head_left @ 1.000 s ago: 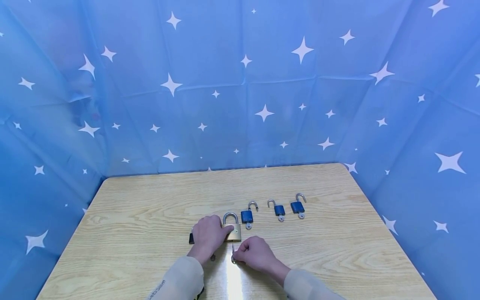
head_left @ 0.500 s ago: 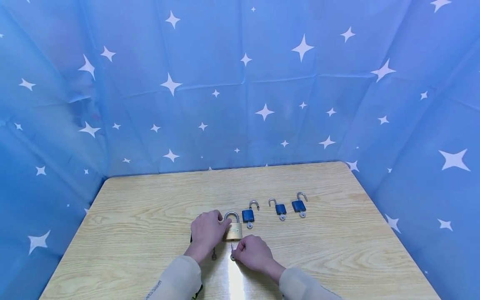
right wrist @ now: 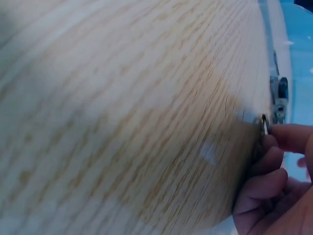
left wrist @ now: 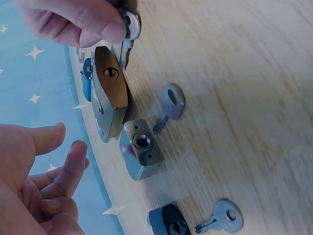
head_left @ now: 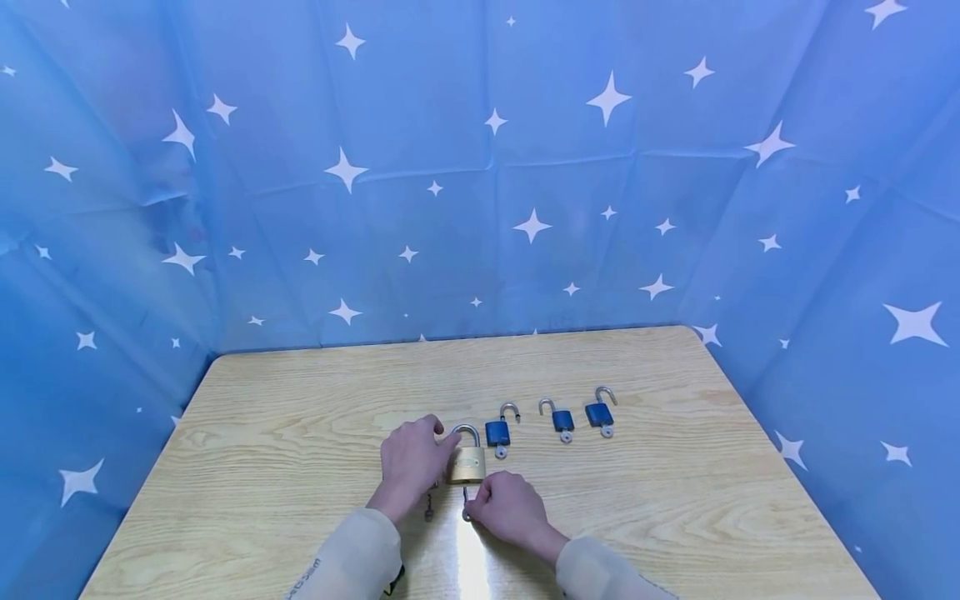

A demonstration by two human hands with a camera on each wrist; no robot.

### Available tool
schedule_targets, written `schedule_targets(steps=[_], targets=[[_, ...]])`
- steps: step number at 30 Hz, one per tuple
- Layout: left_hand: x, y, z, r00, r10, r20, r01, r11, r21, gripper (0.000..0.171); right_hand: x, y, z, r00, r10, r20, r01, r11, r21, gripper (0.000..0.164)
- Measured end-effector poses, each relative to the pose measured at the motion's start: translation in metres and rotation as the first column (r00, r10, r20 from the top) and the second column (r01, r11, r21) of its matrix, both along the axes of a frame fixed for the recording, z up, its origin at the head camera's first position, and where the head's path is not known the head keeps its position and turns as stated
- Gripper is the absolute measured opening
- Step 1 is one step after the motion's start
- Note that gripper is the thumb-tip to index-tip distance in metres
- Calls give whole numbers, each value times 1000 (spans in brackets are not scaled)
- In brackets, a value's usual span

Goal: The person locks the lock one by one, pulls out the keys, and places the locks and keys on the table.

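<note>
A large brass padlock (head_left: 469, 468) lies on the table, its shackle pointing away and its keyhole facing me. My left hand (head_left: 411, 458) hovers at its left side, thumb and fingers spread and holding nothing. Between right thumb and index finger I pinch a silver key (left wrist: 133, 24); its blade points toward the brass padlock, just outside the keyhole. The right hand (head_left: 512, 505) stays low over the table. Beside the brass lock, the left wrist view shows a smaller metal padlock (left wrist: 143, 149) with a key (left wrist: 171, 102) lying by its bottom.
Three blue padlocks, (head_left: 497, 432) the nearest, stand to the right with raised shackles and keys in them. A dark padlock (left wrist: 166, 223) and its loose key (left wrist: 228, 215) lie farther left. A blue star-patterned curtain (head_left: 450, 167) surrounds the wooden table (head_left: 675, 500).
My left hand has lifted its thumb off the brass padlock's face and shifted slightly away, toward the shackle. The right hand keeps its pinch on the key, nearly still.
</note>
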State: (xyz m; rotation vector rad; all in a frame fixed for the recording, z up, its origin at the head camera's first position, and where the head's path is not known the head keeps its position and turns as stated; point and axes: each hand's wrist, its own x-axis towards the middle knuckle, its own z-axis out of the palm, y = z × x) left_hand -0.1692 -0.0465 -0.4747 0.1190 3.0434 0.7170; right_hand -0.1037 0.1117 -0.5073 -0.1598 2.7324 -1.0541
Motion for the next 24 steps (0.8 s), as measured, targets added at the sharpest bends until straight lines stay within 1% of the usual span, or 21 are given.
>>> schedule_targets(steps=[9,17,20,24], targets=[[-1,-4,2,1000,-1,2,1,1000,-11,36,1,-3,1,999,-39,3,38,999,37,25],[-2,-4,2,1000,2,9,-2,1000,-11,36,2,-4,2,999,-45,-17,46,998,48,20],[-2,-3,1,1000,-9,13,9,1000,0,35,2,-2,3,999,-33,-28,34,998,48,20],[-2,0,-2,999,-45,4,45,999,26,33,3,3,6,999,-28,-35,29,999,43,20]])
